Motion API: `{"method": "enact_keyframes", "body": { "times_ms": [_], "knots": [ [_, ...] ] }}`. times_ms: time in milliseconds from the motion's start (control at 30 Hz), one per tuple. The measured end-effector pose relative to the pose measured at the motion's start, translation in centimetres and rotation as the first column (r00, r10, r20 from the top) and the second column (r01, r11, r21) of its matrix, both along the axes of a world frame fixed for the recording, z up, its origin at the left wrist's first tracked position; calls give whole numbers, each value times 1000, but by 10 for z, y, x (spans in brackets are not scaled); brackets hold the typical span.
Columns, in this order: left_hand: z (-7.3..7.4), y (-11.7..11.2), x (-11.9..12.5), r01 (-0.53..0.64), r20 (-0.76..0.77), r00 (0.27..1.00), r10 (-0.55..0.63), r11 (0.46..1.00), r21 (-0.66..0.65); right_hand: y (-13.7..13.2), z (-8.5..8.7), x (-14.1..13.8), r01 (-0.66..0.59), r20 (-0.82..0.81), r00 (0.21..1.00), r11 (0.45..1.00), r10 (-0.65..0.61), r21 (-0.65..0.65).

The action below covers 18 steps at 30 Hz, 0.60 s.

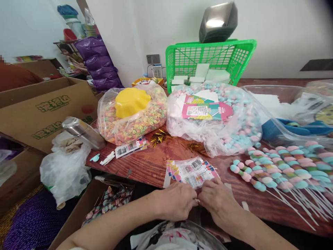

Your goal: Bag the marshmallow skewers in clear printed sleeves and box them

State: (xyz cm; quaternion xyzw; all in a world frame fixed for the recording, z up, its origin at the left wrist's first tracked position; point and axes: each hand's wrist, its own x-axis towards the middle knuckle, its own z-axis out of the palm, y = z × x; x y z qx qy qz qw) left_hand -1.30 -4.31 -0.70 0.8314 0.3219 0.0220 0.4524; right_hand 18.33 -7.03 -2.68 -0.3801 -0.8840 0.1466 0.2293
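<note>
At the table's near edge, my left hand [174, 201] and my right hand [218, 198] meet with fingers closed. A tiny pale bit shows between their fingertips; the rest of what they pinch is hidden. Just beyond them lies a fanned stack of printed labels [194, 170] with square codes. To the right, several pink and blue marshmallow skewers [286, 163] lie in a pile, their white sticks pointing toward me. Behind the labels sits a clear bag of pink and blue marshmallows [241, 121] with a printed card [205, 111] on top.
Left of it stands a bag of ring-shaped candies [140, 125] under a yellow bowl [132, 102]. A steel flask [84, 132] leans by a cardboard box [47, 107]. Wrapped skewers fill a low box [109, 201] below. A green basket [210, 52] and blue scoop [293, 129] are farther back.
</note>
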Motion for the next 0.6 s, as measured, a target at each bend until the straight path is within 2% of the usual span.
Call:
{"method": "enact_keyframes", "body": {
  "times_ms": [33,67,100,133,167,200,233,300,333,367,400,433,500,533,567,600],
  "knots": [
    [1,-1,-2,-13,-17,1000,16,983,181,2,-3,-3,21,-33,999,996,-25,-92],
    [1,-2,-5,-39,-8,999,43,959,280,4,-4,-5,47,-52,997,988,-55,-147],
    [1,-1,-8,-88,24,996,85,951,295,6,-1,-7,80,-50,995,985,-89,-154],
    [0,1,-11,-154,72,987,141,961,229,7,3,-9,110,-43,992,989,-115,-97],
    [-1,4,-14,-218,111,972,208,972,88,8,8,-12,126,-32,992,992,-126,10],
    [-3,7,-18,-262,125,953,275,959,-109,9,13,-14,115,-25,993,984,-113,137],
    [-4,11,-21,-272,112,940,323,905,-327,10,17,-17,74,-13,997,967,-73,242],
    [-7,16,-26,-223,55,936,347,708,-670,10,20,-22,-36,22,999,939,30,343],
    [-9,18,-29,-192,37,942,335,625,-757,10,19,-25,-76,38,997,934,67,348],
    [-10,18,-31,-171,34,947,318,593,-787,10,17,-27,-100,55,995,940,86,328],
    [-10,17,-33,-166,45,950,309,619,-768,11,13,-29,-105,74,993,952,87,289],
    [-10,16,-35,-183,62,948,312,695,-695,12,9,-31,-94,89,993,966,74,240],
    [-11,11,-37,-250,114,941,318,883,-397,20,3,-35,-56,98,994,994,47,95],
    [-11,9,-38,-288,141,936,322,933,-216,26,2,-37,-47,104,993,999,48,-5],
    [-12,7,-40,-325,166,929,331,944,-63,35,3,-38,-44,119,991,993,57,-109],
    [-14,6,-42,-360,184,919,349,932,31,46,5,-40,-35,143,988,980,64,-198]
  ]
}}
